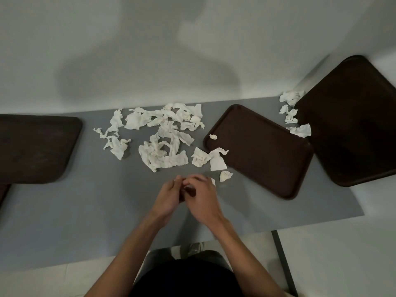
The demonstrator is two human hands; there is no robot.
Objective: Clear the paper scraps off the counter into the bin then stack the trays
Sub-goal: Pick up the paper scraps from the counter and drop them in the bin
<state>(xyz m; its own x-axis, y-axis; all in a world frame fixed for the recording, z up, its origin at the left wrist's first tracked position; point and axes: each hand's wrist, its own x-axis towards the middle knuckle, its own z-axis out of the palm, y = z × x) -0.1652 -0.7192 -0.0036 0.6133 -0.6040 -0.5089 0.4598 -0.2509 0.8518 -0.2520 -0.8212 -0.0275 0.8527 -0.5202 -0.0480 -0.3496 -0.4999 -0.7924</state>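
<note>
Several crumpled white paper scraps [162, 133] lie spread over the middle of the grey counter [85, 200]. More scraps [293, 112] sit between the two right-hand trays, and one tiny piece [213, 136] lies on the middle brown tray [263, 151]. A second tray [353, 121] is at the far right and a third [36, 146] at the left. My left hand [169, 196] and my right hand [203, 198] meet just in front of the pile, fingers curled and touching each other. What lies between them is hidden. A white sliver [213, 181] peeks out at my right hand's edge.
A white wall rises behind the counter. The counter's right end stops just past the middle tray, with a dark leg [282, 260] below it. A dark edge [3, 194] shows at the far left. No bin is in view. Pale floor tiles lie below.
</note>
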